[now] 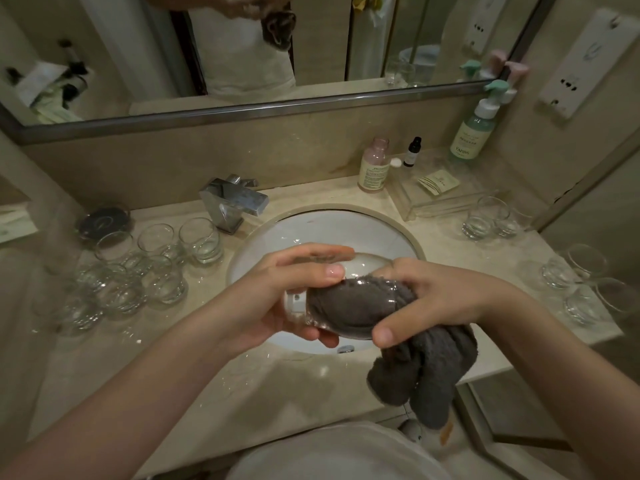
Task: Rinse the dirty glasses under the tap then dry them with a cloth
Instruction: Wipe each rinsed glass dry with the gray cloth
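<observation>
Over the white sink (311, 226) my left hand (287, 292) grips a clear glass (298, 306) lying on its side, mouth toward the right. A grey cloth (349, 306) is stuffed inside it, and its loose end hangs down below my right hand (429, 299). My right hand holds the cloth at the glass's mouth, thumb under the rim. Several more glasses (138, 271) stand on the counter left of the sink. Others (575, 282) stand on the right side. The chrome tap (232, 202) behind the sink shows no running water.
Bottles (374, 168) and a pump dispenser (474, 133) stand at the back right by a clear tray (443, 199). A dark round dish (104, 220) sits at the back left. A mirror (242, 64) runs along the wall. The counter's front edge is near my body.
</observation>
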